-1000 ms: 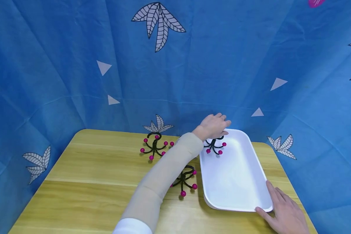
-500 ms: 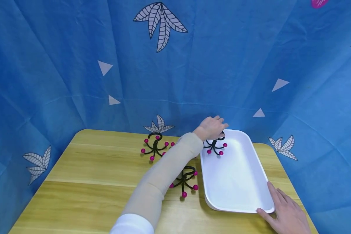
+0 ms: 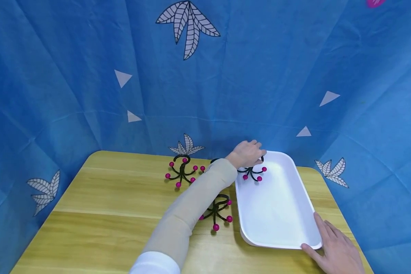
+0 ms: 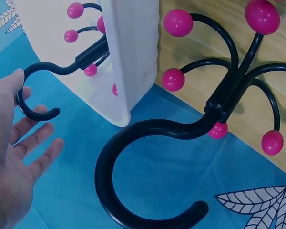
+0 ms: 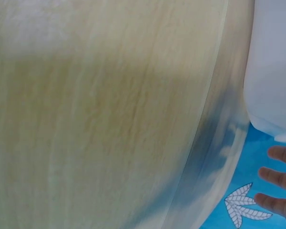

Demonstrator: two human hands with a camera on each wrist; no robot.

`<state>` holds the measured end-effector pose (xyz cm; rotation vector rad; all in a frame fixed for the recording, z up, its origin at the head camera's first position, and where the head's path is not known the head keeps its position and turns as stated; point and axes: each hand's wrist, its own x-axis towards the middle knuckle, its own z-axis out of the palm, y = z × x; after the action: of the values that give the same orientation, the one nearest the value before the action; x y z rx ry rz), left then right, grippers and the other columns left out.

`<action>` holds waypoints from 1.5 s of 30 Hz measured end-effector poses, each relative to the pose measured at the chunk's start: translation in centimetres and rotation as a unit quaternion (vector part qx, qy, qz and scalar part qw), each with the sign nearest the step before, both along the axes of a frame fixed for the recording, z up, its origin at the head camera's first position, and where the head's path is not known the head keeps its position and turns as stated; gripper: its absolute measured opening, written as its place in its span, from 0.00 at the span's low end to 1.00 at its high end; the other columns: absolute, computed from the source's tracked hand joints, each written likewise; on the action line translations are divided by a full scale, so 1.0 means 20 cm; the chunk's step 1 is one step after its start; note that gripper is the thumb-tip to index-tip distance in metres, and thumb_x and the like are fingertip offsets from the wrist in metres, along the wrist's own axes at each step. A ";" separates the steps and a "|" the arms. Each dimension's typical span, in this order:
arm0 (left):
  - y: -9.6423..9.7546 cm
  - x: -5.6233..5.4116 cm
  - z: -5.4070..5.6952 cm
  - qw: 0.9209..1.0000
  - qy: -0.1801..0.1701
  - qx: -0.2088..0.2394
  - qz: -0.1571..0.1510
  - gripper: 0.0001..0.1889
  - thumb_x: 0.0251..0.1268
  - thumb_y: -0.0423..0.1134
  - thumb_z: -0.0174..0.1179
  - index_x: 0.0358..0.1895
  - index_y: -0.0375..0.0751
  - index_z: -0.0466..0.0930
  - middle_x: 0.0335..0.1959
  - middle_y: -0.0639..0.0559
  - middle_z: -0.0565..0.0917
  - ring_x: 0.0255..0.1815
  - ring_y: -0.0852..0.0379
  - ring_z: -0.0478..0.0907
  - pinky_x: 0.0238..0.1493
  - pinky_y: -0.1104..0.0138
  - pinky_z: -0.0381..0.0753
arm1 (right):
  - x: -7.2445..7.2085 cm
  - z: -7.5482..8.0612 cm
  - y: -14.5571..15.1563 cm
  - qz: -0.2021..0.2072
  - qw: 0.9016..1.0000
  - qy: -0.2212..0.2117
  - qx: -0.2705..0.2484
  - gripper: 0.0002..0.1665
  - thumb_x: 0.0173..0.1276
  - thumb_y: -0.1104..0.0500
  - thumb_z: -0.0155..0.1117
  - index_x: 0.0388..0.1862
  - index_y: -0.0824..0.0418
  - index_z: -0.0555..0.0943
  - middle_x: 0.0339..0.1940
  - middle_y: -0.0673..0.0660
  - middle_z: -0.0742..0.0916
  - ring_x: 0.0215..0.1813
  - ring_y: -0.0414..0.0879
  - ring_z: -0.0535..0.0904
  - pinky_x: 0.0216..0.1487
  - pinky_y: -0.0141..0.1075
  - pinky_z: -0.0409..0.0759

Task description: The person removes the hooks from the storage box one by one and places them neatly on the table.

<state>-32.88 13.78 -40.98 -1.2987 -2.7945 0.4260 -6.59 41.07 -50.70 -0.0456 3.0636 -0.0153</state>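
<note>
A black hook rack (image 3: pixel 249 172) with pink ball tips stands in the far left end of a white tray (image 3: pixel 277 205). My left hand (image 3: pixel 247 154) reaches over it from the left. In the left wrist view, thumb and forefinger pinch the curved top of this hook rack (image 4: pixel 91 53), the other fingers spread out. A matching hook rack (image 4: pixel 104 176) looms large beside the tray there. My right hand (image 3: pixel 339 247) rests at the tray's near right corner, thumb on the near rim and straight fingers along the outer side. Its spread fingertips (image 5: pixel 275 176) show below the tray's end in the right wrist view.
More hook racks stand on the wooden table (image 3: pixel 99 213) left of the tray: one (image 3: pixel 182 173) at the back, one (image 3: pixel 215 211) nearer, one partly behind my left sleeve (image 3: pixel 185 213). A blue patterned cloth (image 3: pixel 205 95) hangs behind the table.
My left hand has come down slightly onto the top of the hook rack in the tray, its fingers drawing in. My right hand keeps its place at the tray corner.
</note>
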 end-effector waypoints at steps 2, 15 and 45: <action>0.00 0.00 0.00 1.000 -0.002 0.001 -0.001 0.26 0.85 0.59 0.47 0.78 0.60 0.69 0.70 0.55 0.79 0.68 0.58 0.76 0.66 0.65 0.82 | 0.00 0.00 0.00 -0.002 1.000 0.000 0.001 0.72 0.67 0.18 0.56 0.85 0.71 0.51 0.72 0.80 0.75 0.68 0.79 0.73 0.64 0.69 0.75; -0.04 0.02 0.02 1.000 0.000 0.014 -0.007 0.22 0.88 0.55 0.43 0.76 0.59 0.70 0.69 0.55 0.79 0.67 0.57 0.76 0.66 0.64 0.81 | 0.02 0.00 0.00 0.005 1.000 0.024 -0.009 0.70 0.67 0.20 0.59 0.85 0.69 0.51 0.72 0.79 0.76 0.68 0.78 0.74 0.64 0.69 0.76; -0.16 0.10 0.12 0.997 0.025 0.058 -0.032 0.18 0.88 0.54 0.42 0.70 0.59 0.74 0.60 0.56 0.83 0.56 0.58 0.79 0.53 0.65 0.83 | 0.03 0.01 0.01 0.017 0.999 0.039 -0.017 0.68 0.67 0.21 0.61 0.84 0.69 0.54 0.71 0.79 0.77 0.67 0.78 0.75 0.62 0.68 0.78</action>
<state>-30.83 10.54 -38.58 -1.3288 -2.6848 0.2840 -6.06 41.28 -50.53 -0.1026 3.1408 -0.0663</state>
